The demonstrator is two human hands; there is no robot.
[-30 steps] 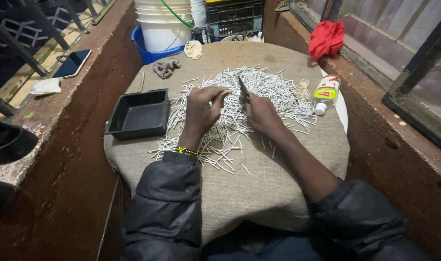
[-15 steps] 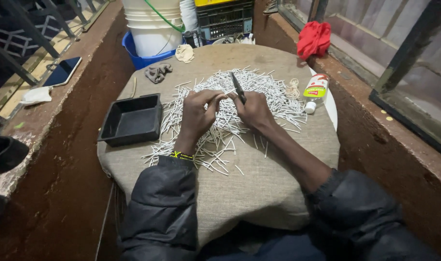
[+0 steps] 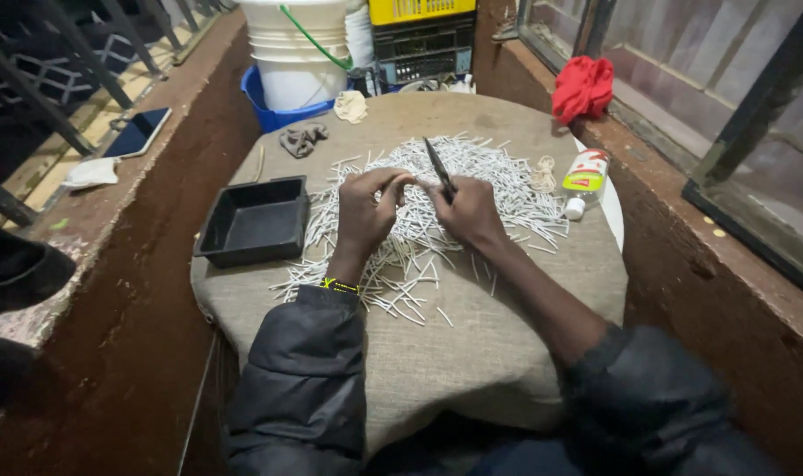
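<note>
Black square plastic tray, left of centre, looks empty. Pile of thin white paper sticks spread mid-frame on the burlap-covered round counter. My left hand pinches one stick; right hand is closed on a dark slim tool, hands almost touching. Glue bottle w/ green-red label at right, white buckets up top.

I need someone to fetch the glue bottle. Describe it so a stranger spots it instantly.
Start at the round burlap-covered table. At its right edge, past the pile of thin white sticks, lies a small glue bottle. Unlike the sticks, it is plastic with a red-and-green label.
</note>
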